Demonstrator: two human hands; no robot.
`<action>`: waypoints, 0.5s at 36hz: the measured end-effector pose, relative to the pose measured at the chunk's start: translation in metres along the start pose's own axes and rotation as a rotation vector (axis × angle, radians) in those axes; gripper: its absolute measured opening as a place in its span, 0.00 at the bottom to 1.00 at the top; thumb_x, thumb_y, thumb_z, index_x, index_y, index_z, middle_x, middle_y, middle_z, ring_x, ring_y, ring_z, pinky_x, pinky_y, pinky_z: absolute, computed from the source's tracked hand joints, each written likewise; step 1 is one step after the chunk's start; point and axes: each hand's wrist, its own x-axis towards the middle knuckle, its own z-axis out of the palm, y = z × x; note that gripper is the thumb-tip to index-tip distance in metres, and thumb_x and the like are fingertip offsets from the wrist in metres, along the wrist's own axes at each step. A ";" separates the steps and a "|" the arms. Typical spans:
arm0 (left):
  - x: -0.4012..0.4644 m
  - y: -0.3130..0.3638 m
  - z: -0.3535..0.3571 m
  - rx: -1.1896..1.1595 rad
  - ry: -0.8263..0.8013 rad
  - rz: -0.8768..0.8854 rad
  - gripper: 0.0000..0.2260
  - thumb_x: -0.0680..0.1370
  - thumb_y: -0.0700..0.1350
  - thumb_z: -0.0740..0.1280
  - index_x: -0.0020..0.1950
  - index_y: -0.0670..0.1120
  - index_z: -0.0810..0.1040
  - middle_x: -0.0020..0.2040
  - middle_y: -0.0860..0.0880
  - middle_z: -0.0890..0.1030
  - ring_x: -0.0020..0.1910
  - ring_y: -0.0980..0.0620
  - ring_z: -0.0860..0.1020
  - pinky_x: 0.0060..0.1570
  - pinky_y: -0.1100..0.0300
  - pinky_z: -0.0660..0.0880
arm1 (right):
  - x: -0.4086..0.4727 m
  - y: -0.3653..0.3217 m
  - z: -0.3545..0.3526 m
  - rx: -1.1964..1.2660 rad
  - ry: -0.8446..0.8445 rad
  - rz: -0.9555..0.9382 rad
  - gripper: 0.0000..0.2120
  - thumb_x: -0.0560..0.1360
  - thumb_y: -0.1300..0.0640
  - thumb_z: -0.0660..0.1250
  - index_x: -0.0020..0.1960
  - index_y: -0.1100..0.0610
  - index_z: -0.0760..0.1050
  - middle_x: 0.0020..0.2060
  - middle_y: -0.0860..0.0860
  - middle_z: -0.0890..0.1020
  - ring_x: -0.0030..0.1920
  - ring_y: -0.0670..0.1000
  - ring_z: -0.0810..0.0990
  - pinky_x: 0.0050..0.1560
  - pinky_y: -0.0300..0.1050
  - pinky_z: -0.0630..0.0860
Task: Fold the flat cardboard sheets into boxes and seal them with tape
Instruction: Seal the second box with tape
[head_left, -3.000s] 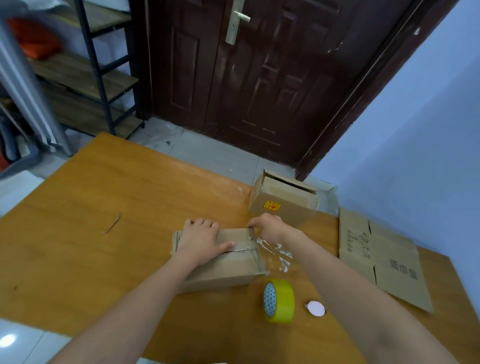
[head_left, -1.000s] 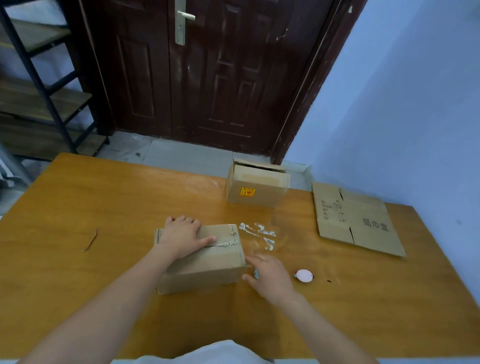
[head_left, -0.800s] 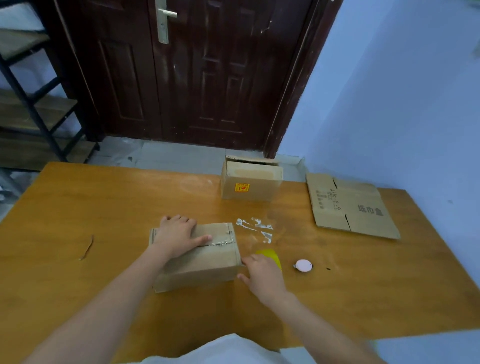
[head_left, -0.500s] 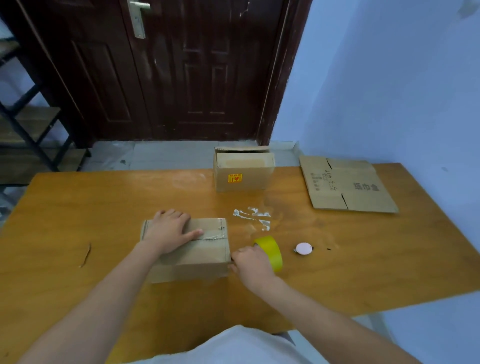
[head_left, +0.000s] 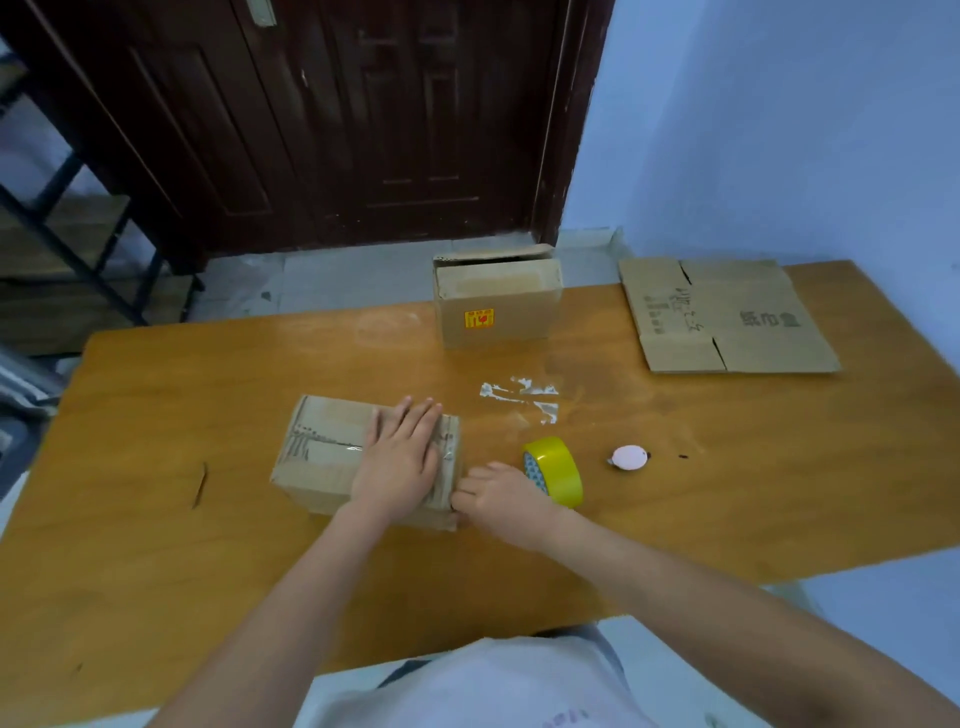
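two folded boxes on worktop (head_left: 156, 545): near box (head_left: 322, 457) under your hands, far box (head_left: 498, 306) with yellow label at back edge. one flat cardboard sheet (head_left: 727, 317) at right rear. one yellow tape roll (head_left: 558, 470), standing on edge just right of your right hand. one small white round object (head_left: 628, 458) beyond roll. your left hand (head_left: 400, 462): fingers (head_left: 415, 415) straight, close together, pressing flat on near box top, right end. your right hand (head_left: 501, 493): fingers curled against box's right end; whether pinching tape, cannot tell.
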 end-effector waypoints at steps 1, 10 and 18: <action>0.000 0.000 -0.001 0.002 -0.002 0.002 0.34 0.73 0.56 0.36 0.76 0.49 0.60 0.75 0.53 0.62 0.76 0.51 0.54 0.73 0.47 0.44 | -0.001 0.003 0.002 -0.019 0.010 -0.039 0.12 0.60 0.51 0.79 0.35 0.49 0.76 0.32 0.43 0.79 0.36 0.46 0.78 0.34 0.37 0.70; -0.001 -0.001 0.001 -0.007 0.007 0.017 0.31 0.75 0.55 0.39 0.75 0.47 0.63 0.74 0.51 0.65 0.75 0.48 0.58 0.73 0.45 0.46 | 0.004 0.009 -0.002 -0.104 0.055 -0.139 0.07 0.65 0.52 0.75 0.34 0.50 0.77 0.32 0.45 0.78 0.35 0.48 0.77 0.39 0.41 0.64; -0.001 0.000 0.002 -0.019 0.017 0.018 0.31 0.75 0.54 0.40 0.74 0.46 0.63 0.73 0.51 0.66 0.74 0.48 0.59 0.73 0.44 0.46 | 0.008 0.007 0.000 -0.079 0.009 -0.052 0.11 0.58 0.45 0.79 0.30 0.48 0.79 0.29 0.42 0.78 0.29 0.45 0.78 0.33 0.35 0.70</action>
